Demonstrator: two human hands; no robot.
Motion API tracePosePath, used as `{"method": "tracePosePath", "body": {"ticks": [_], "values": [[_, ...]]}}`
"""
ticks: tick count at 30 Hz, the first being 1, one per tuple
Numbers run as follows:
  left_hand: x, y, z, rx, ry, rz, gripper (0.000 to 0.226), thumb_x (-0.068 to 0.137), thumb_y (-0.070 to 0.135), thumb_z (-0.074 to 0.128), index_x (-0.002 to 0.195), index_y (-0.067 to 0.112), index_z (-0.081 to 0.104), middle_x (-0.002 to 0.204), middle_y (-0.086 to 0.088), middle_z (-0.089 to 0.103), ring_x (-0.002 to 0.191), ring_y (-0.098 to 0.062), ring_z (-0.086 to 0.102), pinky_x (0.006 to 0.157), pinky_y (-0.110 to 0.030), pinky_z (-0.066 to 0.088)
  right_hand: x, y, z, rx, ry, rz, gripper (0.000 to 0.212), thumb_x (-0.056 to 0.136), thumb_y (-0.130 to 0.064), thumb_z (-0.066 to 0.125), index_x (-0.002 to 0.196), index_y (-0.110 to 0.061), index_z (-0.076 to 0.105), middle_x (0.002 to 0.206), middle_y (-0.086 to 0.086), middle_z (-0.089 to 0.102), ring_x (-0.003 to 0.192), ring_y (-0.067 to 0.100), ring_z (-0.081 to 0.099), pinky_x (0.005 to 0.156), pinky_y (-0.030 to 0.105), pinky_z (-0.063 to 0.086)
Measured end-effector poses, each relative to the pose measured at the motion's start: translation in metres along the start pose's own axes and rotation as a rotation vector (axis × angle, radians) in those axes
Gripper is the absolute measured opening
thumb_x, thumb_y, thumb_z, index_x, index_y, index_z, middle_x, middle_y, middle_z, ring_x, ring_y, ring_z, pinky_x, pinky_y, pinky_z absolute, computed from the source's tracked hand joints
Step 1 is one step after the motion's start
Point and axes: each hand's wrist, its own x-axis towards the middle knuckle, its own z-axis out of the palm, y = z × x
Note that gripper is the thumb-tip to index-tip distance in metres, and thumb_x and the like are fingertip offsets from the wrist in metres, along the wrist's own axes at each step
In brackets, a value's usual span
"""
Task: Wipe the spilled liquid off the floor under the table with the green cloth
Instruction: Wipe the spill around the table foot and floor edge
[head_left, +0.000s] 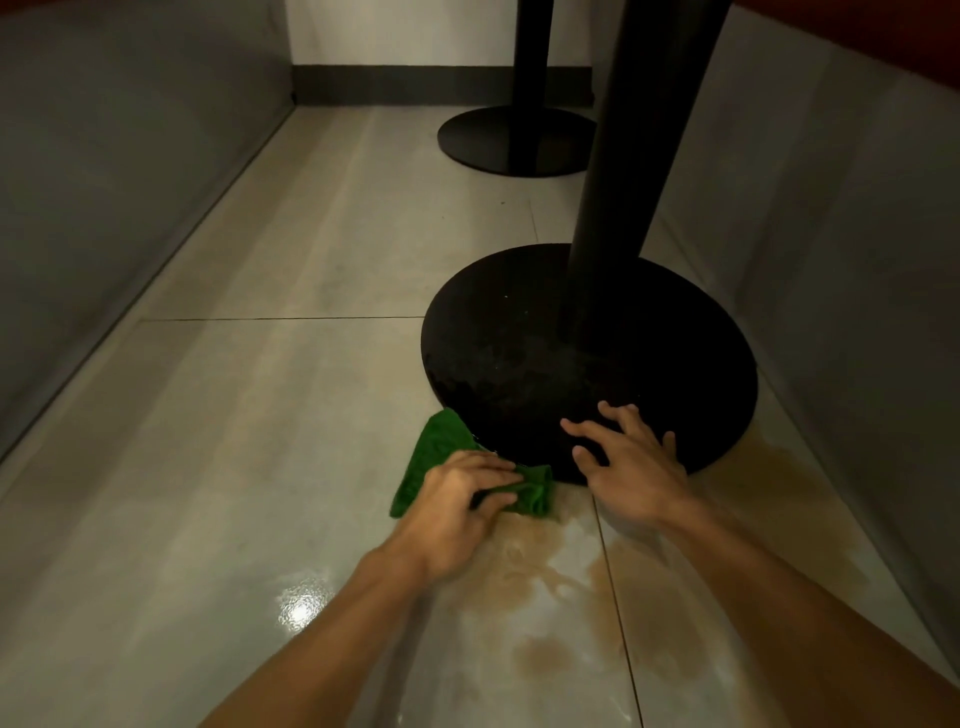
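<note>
Crumpled green cloth beside brown spill

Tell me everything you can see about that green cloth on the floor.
The green cloth is bright green with a nubby, towel-like weave. It lies crumpled on the pale tiled floor, against the near left rim of the round black table base. The left hand covers its middle, fingers curled round a fold; a flat corner shows beyond the hand and a bunched end to its right. The brownish spilled liquid begins right beside it. Whether it is wet cannot be told.
</note>
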Motion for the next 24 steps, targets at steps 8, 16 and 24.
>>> {"method": "tracePosePath", "body": {"ticks": [8,16,24], "values": [[0.022,-0.041,-0.045,0.157,0.135,-0.175,0.024,0.08,0.035,0.073,0.103,0.028,0.075,0.11,0.009,0.063,0.109,-0.014,0.05,0.096,-0.022,0.034,-0.001,-0.002,-0.003,0.022,-0.012,0.005,0.04,0.1,-0.044,0.037,0.139,-0.05,0.035,0.158,-0.011,0.01,0.147,0.014,-0.008,0.116,0.049,-0.008],[0.005,-0.049,-0.041,0.271,0.082,-0.095,0.031,0.089,0.044,0.059,0.115,0.03,0.069,0.111,0.008,0.061,0.108,-0.014,0.051,0.095,-0.021,0.036,-0.002,0.0,-0.001,0.022,0.0,-0.002,0.041,0.099,-0.042,0.04,0.139,-0.05,0.035,0.158,-0.01,0.009,0.147,0.014,-0.009,0.116,0.049,-0.008],[-0.079,-0.009,-0.026,0.329,0.095,-0.033,0.037,0.088,0.053,0.049,0.113,0.034,0.069,0.096,0.012,0.058,0.089,-0.013,0.052,0.077,-0.033,0.048,-0.003,0.004,0.003,-0.006,0.008,-0.019,0.043,0.099,-0.042,0.039,0.141,-0.05,0.031,0.16,-0.008,0.006,0.147,0.015,-0.01,0.117,0.051,-0.009]]}}
